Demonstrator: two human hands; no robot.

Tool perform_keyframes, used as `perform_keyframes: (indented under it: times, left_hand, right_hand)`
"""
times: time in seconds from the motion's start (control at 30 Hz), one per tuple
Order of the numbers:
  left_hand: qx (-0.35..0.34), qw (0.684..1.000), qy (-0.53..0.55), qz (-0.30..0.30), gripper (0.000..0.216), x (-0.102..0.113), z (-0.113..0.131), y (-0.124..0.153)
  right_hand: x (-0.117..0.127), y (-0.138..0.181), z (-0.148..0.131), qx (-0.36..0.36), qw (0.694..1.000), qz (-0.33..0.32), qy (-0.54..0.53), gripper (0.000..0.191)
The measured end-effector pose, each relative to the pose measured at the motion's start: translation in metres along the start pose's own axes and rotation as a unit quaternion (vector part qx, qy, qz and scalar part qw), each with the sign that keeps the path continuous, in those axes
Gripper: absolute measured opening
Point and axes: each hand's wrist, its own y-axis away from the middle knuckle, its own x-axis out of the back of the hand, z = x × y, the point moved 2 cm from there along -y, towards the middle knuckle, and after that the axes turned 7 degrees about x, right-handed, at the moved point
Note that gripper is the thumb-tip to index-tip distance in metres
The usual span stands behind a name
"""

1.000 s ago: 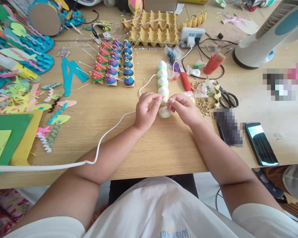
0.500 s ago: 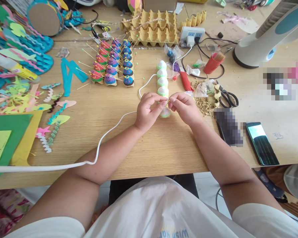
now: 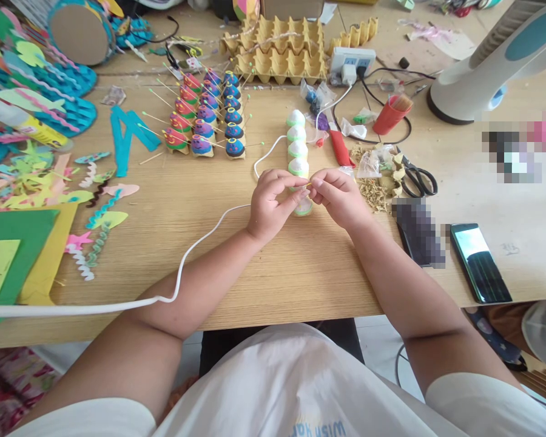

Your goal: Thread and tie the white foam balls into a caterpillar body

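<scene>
My left hand (image 3: 272, 199) and my right hand (image 3: 340, 199) meet with fingertips pinched on a thin yellow strand (image 3: 308, 184), too small to make out its material. Right beneath them a strip of egg-carton cups (image 3: 297, 149), covered in white with light green rims, runs away from me on the table; the fingers hide part of its near end. Farther left stand three finished-looking rows of cups: one red and green (image 3: 180, 122), one purple and blue (image 3: 204, 114), one blue and black (image 3: 234, 131). Faces and thin sticks with pale tips show on them.
Right of my hands lie a red packet (image 3: 341, 149), shavings (image 3: 374, 193), black scissors (image 3: 419, 180) and a phone (image 3: 480, 262). A red cup of toothpicks (image 3: 392, 115) stands behind. Egg trays (image 3: 279, 51) lie at the back. A white cable (image 3: 181, 270) crosses my left arm; paper cutouts (image 3: 40, 182) spread leftward.
My fingertips have shifted slightly, and more of the yellow strand shows between them. Both forearms and the things on the table stay nearly as they were.
</scene>
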Motion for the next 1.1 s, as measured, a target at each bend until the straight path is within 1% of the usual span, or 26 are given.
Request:
perform_keyframes:
  times: [0.13,0.27,0.43,0.63,0.8,1.1]
  left_hand:
    - [0.023,1.0,0.018,-0.004,0.039,0.0006,0.0016,-0.0002]
    - [0.045,0.998,0.041,0.014,0.038,0.0006,0.0013,-0.0001]
    - [0.018,0.999,0.044,0.001,0.03,0.0001,0.0007,0.0]
    - [0.006,1.0,0.01,-0.017,0.036,0.0007,0.0021,0.0]
    - [-0.011,1.0,0.016,-0.009,0.029,0.0009,0.0033,0.0001]
    - [-0.03,0.999,0.022,0.012,0.021,0.0002,0.0013,0.0011]
  right_hand:
    - [0.0023,0.0001,0.0023,-0.006,1.0,0.007,-0.007,0.05]
    - [0.0039,-0.0009,0.0039,-0.015,0.999,0.01,-0.031,0.046]
    - [0.0025,-0.0008,0.0029,-0.017,0.999,0.003,-0.036,0.043]
    - [0.0007,0.0002,0.0013,-0.012,1.0,0.0,-0.028,0.044]
    - [0.0001,0.0002,0.0004,-0.01,0.999,-0.004,-0.033,0.047]
    - [0.0006,0.0007,0.0001,0.008,0.999,-0.041,-0.015,0.048]
